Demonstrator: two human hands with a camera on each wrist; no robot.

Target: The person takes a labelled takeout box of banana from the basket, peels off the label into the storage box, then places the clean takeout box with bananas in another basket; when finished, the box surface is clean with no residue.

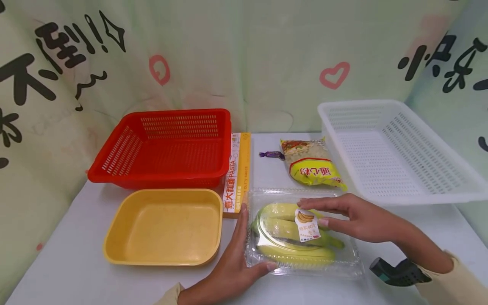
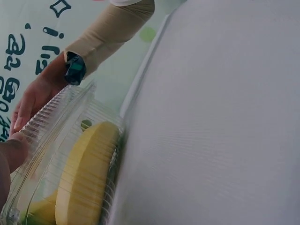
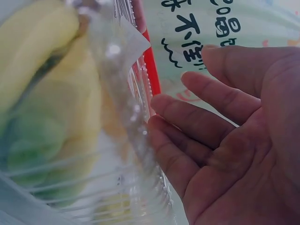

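Observation:
A clear plastic clamshell box [image 1: 352, 263] of yellow-green bananas [image 1: 282, 228] lies on the white table. On its lid is a white label [image 1: 308, 233] with a banana picture. My left hand [image 1: 236, 262] is at the box's near left corner, fingers stretched along the left side and thumb at the front edge. In the left wrist view that thumb [image 2: 18, 147] touches the ridged rim. My right hand [image 1: 358, 220] reaches over the lid from the right, fingertips beside the label, thumb overlapping its edge. Loosely bent fingers [image 3: 197, 122] show in the right wrist view.
A red basket [image 1: 160, 184] stands at back left, with a yellow tray [image 1: 164, 260] before it. Beside them lies a pasta box [image 1: 243, 169]. A yellow food bag [image 1: 310, 163] and purple-wrapped candy [image 1: 271, 154] lie behind the clamshell. A white basket [image 1: 381, 199] occupies the right.

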